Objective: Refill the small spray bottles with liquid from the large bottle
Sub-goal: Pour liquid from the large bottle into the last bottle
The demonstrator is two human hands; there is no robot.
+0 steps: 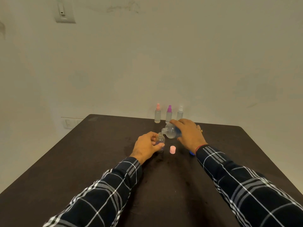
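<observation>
My left hand (146,145) grips a small clear bottle (161,141) that stands uncapped and upright on the dark table (82,161). My right hand (188,134) holds the large clear bottle (170,132) tilted to the left, with its open mouth just above the small bottle's neck. A pink cap (172,149) stands on the table between my hands. Three capped spray bottles stand in a row at the table's far edge: a pink-topped one (157,113), a purple-topped one (169,114) and a white-topped one (180,113).
A blue cap (192,153) lies partly hidden under my right wrist. A pale wall rises right behind the table, with a switch plate (64,11) high on the left and a socket (70,123) low on the left.
</observation>
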